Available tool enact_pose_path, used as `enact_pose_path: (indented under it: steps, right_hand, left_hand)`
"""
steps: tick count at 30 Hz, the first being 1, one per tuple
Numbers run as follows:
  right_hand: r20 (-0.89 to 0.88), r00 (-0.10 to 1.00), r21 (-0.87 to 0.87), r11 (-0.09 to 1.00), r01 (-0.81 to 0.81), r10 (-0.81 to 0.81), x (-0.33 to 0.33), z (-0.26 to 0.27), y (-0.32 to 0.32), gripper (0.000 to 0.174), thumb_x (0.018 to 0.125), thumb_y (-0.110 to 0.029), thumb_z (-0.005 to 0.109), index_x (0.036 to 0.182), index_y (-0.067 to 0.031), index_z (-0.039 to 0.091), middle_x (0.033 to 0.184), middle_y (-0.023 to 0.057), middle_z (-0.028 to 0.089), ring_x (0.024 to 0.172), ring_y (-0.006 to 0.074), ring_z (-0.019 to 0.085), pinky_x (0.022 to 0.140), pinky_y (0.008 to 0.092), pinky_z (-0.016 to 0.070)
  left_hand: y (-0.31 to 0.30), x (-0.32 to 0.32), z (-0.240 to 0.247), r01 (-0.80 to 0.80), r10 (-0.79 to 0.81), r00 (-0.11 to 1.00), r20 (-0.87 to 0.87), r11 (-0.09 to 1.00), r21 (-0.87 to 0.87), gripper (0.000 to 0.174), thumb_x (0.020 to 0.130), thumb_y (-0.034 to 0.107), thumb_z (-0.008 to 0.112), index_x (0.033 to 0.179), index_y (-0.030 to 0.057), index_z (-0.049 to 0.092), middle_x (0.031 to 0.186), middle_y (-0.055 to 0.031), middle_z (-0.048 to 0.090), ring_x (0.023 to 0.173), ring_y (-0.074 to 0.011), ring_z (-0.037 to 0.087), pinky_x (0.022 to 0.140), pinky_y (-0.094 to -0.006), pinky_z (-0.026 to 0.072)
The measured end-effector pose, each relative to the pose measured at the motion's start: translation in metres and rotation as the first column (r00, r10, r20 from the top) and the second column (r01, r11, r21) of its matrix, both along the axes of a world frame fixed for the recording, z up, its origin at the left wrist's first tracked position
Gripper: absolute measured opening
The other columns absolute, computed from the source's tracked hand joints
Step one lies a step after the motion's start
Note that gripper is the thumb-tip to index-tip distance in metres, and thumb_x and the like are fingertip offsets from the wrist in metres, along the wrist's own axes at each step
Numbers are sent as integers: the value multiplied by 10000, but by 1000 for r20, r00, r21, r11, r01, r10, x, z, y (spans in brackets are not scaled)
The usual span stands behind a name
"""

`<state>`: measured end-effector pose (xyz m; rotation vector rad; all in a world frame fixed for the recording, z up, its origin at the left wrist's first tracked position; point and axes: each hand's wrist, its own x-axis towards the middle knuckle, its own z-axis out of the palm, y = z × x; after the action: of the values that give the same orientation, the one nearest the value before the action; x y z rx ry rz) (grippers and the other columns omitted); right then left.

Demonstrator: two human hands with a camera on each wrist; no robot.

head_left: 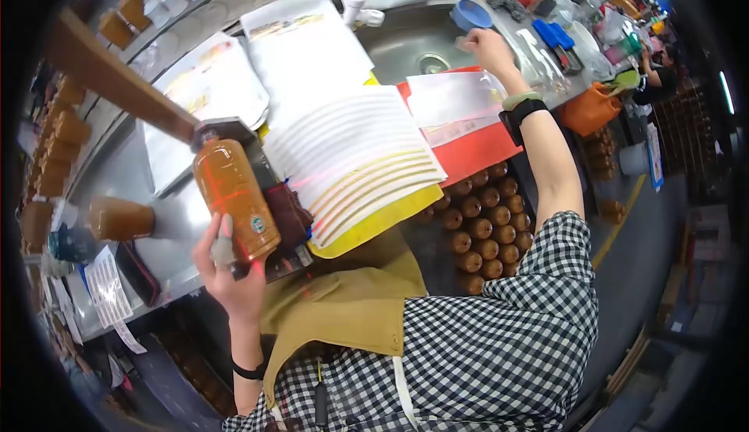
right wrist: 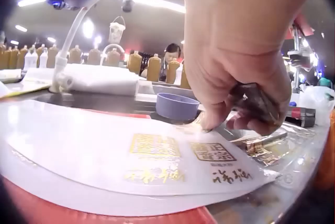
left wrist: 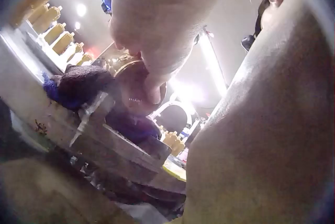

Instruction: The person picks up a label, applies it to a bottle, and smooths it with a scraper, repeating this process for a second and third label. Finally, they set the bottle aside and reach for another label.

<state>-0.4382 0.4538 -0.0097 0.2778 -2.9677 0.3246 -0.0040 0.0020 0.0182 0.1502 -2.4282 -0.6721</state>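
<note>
- Checked shirt (head_left: 499,354) and mustard apron (head_left: 343,307) fill the near edge of the head view, well short of the sink (head_left: 406,38).
- Steel bench (head_left: 129,170) runs left from the sink and towards the person.
- Fanned stack (head_left: 351,159) of white label sheets with gold print lies on the bench between the sink and the person.
- Crate (head_left: 484,221) of brown-capped bottles sits below the bench edge, nearer the person than the sink. Whether they carry labels cannot be told.
- One label sheet (head_left: 452,100) lies on red backing just in front of the sink, with several gold labels on it in the right wrist view.
- Amber bottle (head_left: 234,190) is well left of the sink, tilted, its top against a dark fixture (head_left: 230,131). It bears a small round sticker.
- Left hand (head_left: 230,272) wraps its fingers round the bottle's lower part.
- Right hand (head_left: 488,46) is at the sink's rim, fingers curled and pinching a dark piece (right wrist: 256,103) that I cannot identify.
- Blue cup (head_left: 470,15) stands just beyond that hand.
- My judgement: labelling is midway, with one bottle in hand, its main label not yet on, and many sheets unused.
</note>
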Motion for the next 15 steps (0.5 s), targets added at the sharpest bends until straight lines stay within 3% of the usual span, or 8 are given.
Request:
enact_pose_path:
  steps: [1,2,4,5,7,9,11,15]
  right_hand:
    - [79,977,-34,980,-198,200,-6,0,-22,216,901,-285,738,999,-95,764,1025,136,767,921,332,719,817,417,555]
    - [86,971,-44,975,-219,222,-6,3,-44,216,901,-285,738,999,-95,764,1025,136,767,921,332,719,817,417,555]
    - [417,834,-187,932,-311,362,-1,1,-93,251,860,-262,773,998,-53,755,963,143,764,874,293,712,786,415,546]
    - [475,793,-213,924,-318,383,-3,-8,-107,323,870,-299,785,965,4,725,870,155,737,784,272,674,754,410,533]
    - [476,851,32,963,-269,222,-13,-30,-122,352,856,-327,789,979,-2,739,939,172,762,832,311,714,782,439,553]
    - [261,961,302,937,-175,95,-10,-42,-127,366,843,-355,797,984,-21,753,981,199,765,900,351,738,805,452,568]
    - [282,959,265,962,-72,-6,9,3,-133,370,862,-342,783,1141,-100,774,1151,195,747,1084,363,721,928,456,582]
    - [163,979,128,981,-147,126,7,2,-125,309,891,-319,764,1088,-81,772,1083,175,763,1011,362,732,889,441,575]
  left_hand:
    - [-2,1,-1,18,-18,1000,-7,1000,-6,715,699,14,905,1365,24,645,1381,-119,617,1263,-297,597,1073,-397,463]
    - [-2,0,1,27,-27,1000,-10,1000,-6,724,684,12,906,1361,20,647,1380,-120,618,1255,-299,601,1058,-395,475]
    - [-2,0,4,24,-24,1000,15,1000,-6,746,664,-2,897,1367,37,649,1380,-120,613,1252,-305,602,1053,-400,483]
    - [-4,1,1,25,-25,999,26,1000,11,755,658,-4,894,1371,44,648,1381,-120,611,1257,-308,600,1059,-401,483]
    - [-4,-2,-1,27,-26,1000,-10,993,113,806,619,-63,855,1388,53,642,1396,-118,602,1248,-315,585,1048,-397,484]
    - [-8,-2,0,9,-7,1000,-26,997,77,918,640,32,925,1468,32,529,1458,-136,539,1304,-333,546,1072,-412,475]
    - [-3,11,18,-25,35,998,-61,988,155,1000,638,88,956,1507,9,469,1468,-146,523,1333,-350,523,1085,-419,469]
    - [-14,0,-5,62,-85,995,48,929,365,1066,636,119,969,1543,-4,424,1510,-181,496,1349,-355,541,1106,-424,471]
